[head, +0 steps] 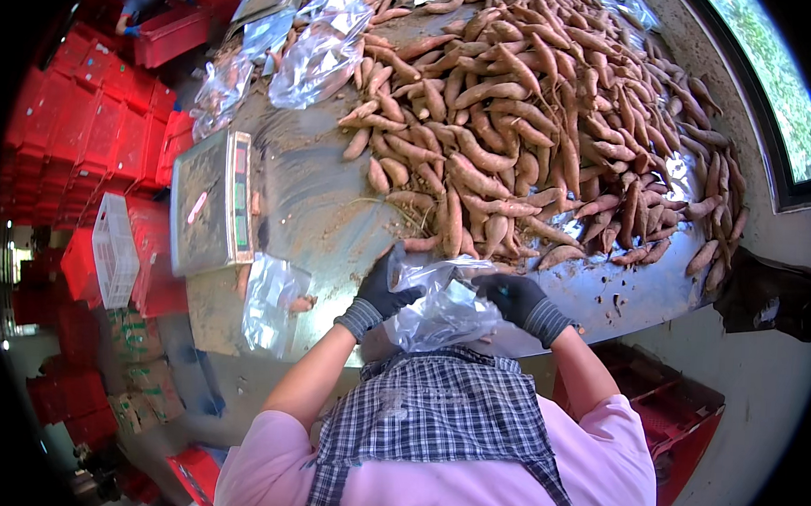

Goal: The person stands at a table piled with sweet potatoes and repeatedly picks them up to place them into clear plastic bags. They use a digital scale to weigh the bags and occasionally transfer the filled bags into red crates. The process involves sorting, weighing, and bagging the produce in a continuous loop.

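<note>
A crumpled clear plastic bag lies at the near edge of the metal table, in front of my apron. My left hand, in a dark glove with a grey striped cuff, is at the bag's left side. Its fingers point up toward the nearest sweet potatoes and its thumb reaches to the bag; whether it grips the plastic is unclear. At the right side, my gloved right hand has its bent fingers on the bag's upper edge. Just beyond both hands spreads a large heap of sweet potatoes.
A digital scale stands left on the soil-covered table. Near it lies another plastic bag, with filled bags farther back. Red crates are stacked at left. A person handles a red crate.
</note>
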{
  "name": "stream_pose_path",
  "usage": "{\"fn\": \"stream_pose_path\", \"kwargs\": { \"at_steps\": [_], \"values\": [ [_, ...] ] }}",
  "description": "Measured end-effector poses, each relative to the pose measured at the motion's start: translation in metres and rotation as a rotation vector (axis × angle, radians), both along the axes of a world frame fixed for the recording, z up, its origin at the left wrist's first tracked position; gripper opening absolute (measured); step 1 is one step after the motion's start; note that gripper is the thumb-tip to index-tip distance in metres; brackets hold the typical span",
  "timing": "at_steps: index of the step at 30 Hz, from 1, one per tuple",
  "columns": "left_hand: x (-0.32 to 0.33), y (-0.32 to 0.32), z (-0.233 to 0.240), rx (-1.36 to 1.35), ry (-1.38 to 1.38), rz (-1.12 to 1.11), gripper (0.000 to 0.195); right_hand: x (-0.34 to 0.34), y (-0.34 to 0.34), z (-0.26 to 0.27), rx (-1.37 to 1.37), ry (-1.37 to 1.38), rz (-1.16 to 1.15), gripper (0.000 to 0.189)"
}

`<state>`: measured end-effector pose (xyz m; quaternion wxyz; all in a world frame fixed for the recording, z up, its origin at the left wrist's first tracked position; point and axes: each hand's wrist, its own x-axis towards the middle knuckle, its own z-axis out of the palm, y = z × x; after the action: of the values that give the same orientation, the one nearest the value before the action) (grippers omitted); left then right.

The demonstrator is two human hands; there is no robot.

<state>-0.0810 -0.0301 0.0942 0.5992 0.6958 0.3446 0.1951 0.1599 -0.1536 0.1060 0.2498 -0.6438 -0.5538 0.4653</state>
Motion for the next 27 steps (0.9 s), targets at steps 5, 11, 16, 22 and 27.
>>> {"fn": "stream_pose_path", "kwargs": {
  "at_steps": [5, 11, 16, 22, 27],
  "values": [
    [0.049, 0.022, 0.001, 0.652, 0.048, 0.135, 0.061, 0.041, 0.048, -0.02, 0.193, 0.188, -0.374, 0.022],
    [0.1, 0.039, -0.054, 1.081, 0.404, -0.535, 0.039, 0.051, 0.087, -0.019, 0.163, 0.424, -0.546, 0.025],
    [0.134, 0.09, -0.086, 1.19, 0.406, -0.275, 0.02, 0.036, 0.077, -0.049, 0.12, 0.238, -0.501, 0.018],
    [0.108, 0.118, -0.054, 0.794, 0.257, -0.472, 0.027, 0.017, 0.054, -0.052, 0.177, -0.243, -0.179, 0.03],
    [0.09, 0.233, -0.016, 1.062, 0.511, 0.218, 0.043, -0.001, 0.036, -0.045, 0.07, -0.219, 0.012, 0.036]
  ]
}}
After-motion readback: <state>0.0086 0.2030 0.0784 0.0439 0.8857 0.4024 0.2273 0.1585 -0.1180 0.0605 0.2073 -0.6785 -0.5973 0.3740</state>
